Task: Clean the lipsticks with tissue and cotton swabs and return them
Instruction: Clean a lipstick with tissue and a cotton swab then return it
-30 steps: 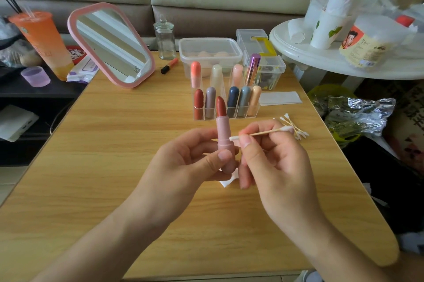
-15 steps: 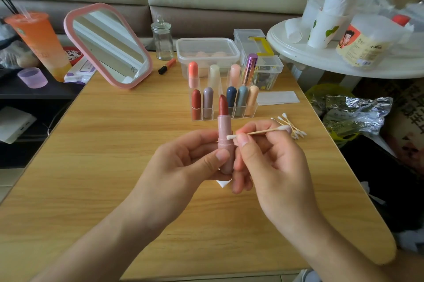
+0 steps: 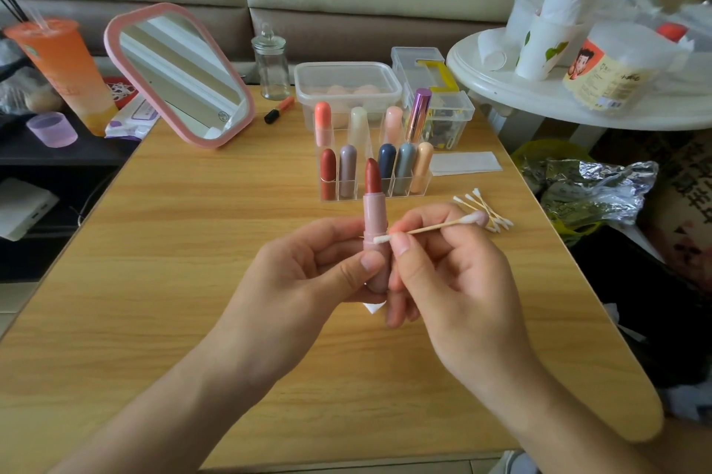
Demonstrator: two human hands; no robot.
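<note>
My left hand (image 3: 308,273) grips an uncapped lipstick (image 3: 374,203) upright, its pink tube topped by a dark red bullet. My right hand (image 3: 450,273) pinches a cotton swab (image 3: 427,229) and its left tip touches the tube just below the collar. A scrap of white tissue (image 3: 373,307) peeks out under my fingers. Behind the lipstick stands a clear acrylic organizer (image 3: 400,186) holding several capped lipsticks in two rows. A loose pile of cotton swabs (image 3: 485,209) lies on the table to the right.
On the wooden table (image 3: 192,281) stand a pink-framed mirror (image 3: 179,74), a glass jar (image 3: 271,67), a clear tub (image 3: 346,82) and a folded tissue sheet (image 3: 464,163). A white round side table (image 3: 539,103) with cups is at right, an orange drink cup (image 3: 61,69) at left.
The swab's tip has slid left across the tube's collar while both hands stayed in place. The camera view shifted slightly.
</note>
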